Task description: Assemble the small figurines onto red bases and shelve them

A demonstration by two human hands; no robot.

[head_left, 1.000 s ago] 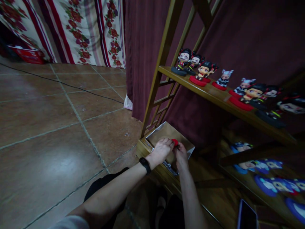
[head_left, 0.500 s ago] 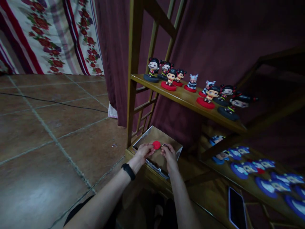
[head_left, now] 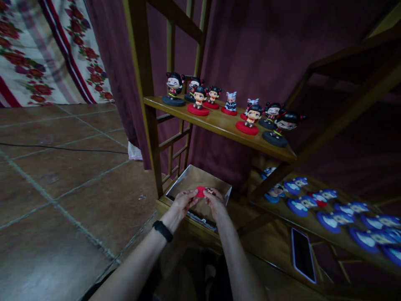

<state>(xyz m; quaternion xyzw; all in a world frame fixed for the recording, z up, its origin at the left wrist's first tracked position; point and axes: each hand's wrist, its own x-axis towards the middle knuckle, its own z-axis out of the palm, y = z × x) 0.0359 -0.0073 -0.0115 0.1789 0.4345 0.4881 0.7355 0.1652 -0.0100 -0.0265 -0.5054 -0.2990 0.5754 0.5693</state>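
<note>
My left hand [head_left: 184, 199] and my right hand [head_left: 214, 201] meet over an open cardboard box [head_left: 184, 177] on the lowest wooden shelf. The left fingers pinch a small red round base [head_left: 200, 191]. The right fingers close on a small dark figure piece [head_left: 210, 192] pressed against that base. A black band is on my left wrist. On the shelf above stand several big-headed figurines [head_left: 199, 97] on red and black round bases.
A wooden shelf unit [head_left: 147, 108] stands before a dark red curtain. Several blue-based figurines [head_left: 308, 202] lie on the lower shelf at right. A phone [head_left: 302, 254] lies face up near them. Tiled floor [head_left: 56, 184] spreads to the left.
The view has swung to the right, so the shelf sits more central. My hands have stayed over the box, and the red base and the small piece have come together between them.
</note>
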